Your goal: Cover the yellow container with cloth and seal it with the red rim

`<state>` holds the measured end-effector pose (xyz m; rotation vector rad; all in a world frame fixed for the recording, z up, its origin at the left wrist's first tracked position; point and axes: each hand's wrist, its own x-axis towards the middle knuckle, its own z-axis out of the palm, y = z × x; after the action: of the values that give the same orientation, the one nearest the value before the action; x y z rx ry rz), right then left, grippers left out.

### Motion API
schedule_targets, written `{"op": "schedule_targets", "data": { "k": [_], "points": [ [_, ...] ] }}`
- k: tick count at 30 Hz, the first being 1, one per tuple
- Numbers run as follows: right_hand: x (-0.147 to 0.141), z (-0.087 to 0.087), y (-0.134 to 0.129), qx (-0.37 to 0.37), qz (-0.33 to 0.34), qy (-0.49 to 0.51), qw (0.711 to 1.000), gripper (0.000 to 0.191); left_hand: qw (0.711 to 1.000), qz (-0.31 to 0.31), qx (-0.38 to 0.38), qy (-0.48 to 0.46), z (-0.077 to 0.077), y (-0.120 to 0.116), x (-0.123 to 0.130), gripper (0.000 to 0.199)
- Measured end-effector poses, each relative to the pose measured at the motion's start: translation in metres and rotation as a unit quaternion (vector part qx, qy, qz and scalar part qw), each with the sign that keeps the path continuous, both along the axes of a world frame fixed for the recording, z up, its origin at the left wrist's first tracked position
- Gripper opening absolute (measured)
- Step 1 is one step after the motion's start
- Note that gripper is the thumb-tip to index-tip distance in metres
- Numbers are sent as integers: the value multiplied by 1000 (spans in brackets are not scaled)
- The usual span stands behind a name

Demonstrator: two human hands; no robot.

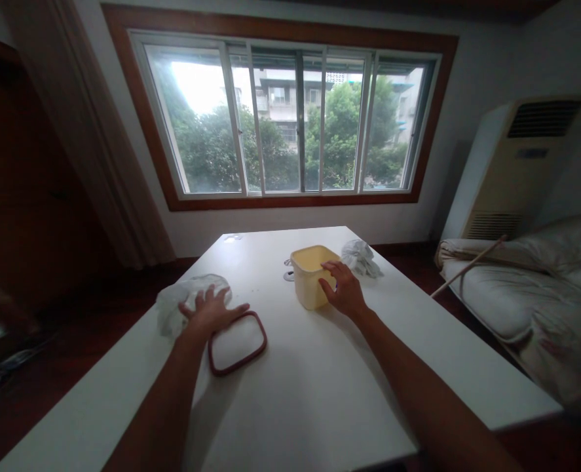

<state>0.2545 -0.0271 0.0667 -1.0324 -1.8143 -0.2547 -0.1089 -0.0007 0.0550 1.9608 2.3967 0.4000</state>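
My left hand is open, fingers spread over a crumpled translucent plastic bag on the left of the table. Its thumb reaches to the top edge of a rounded rectangular piece with a dark red rim, which lies flat. Whether its middle is clear or just hollow I cannot tell. At the near right side of a yellow plastic container is my right hand, fingers curved and thumb apart. Thumb and fingertips show in front of the container's wall; whether they touch it is unclear. The container stands upright with its top uncovered.
A crumpled whitish bag or cloth lies behind my right hand. Small silvery items sit left of the container. The white table points toward a window. A sofa with a stick stands to the right.
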Motion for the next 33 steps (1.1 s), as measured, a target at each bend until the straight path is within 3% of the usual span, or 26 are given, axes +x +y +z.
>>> {"op": "schedule_targets", "data": {
  "k": [3, 6, 10, 13, 15, 19, 23, 25, 28, 31, 33],
  "points": [
    [-6, -2, 3, -5, 4, -3, 1000, 43, 996, -18, -84, 17, 4, -10, 16, 99],
    [-12, -4, 4, -21, 26, -15, 999, 53, 994, 3, -101, 39, 7, -19, 24, 105],
    [-19, -7, 4, -29, 90, -31, 995, 64, 978, -133, -161, 28, 7, -31, 49, 105],
    [-16, -10, 8, -16, 113, -2, 993, 57, 971, -172, -163, 36, 1, -33, 63, 95],
    [-5, -14, 16, -8, 81, 51, 995, 47, 976, -161, -143, 42, -6, -28, 61, 80],
    [34, -31, 36, -35, -60, 120, 990, 37, 985, -141, -90, 37, -20, -10, 33, 55],
    [62, -55, 52, -153, -166, 84, 971, 41, 993, -110, 14, 37, -26, 1, 21, 43],
    [64, -62, 55, -209, -181, 49, 960, 41, 988, -116, 93, 36, -23, -1, 35, 44],
    [54, -65, 55, -236, -154, 6, 960, 38, 952, -222, 209, 2, -15, -14, 78, 49],
    [37, -61, 53, -208, -87, 22, 974, 41, 916, -324, 236, -28, -15, -30, 124, 55],
    [26, -61, 50, -205, -32, 67, 976, 51, 910, -337, 235, -61, -22, -36, 142, 66]
  ]
}}
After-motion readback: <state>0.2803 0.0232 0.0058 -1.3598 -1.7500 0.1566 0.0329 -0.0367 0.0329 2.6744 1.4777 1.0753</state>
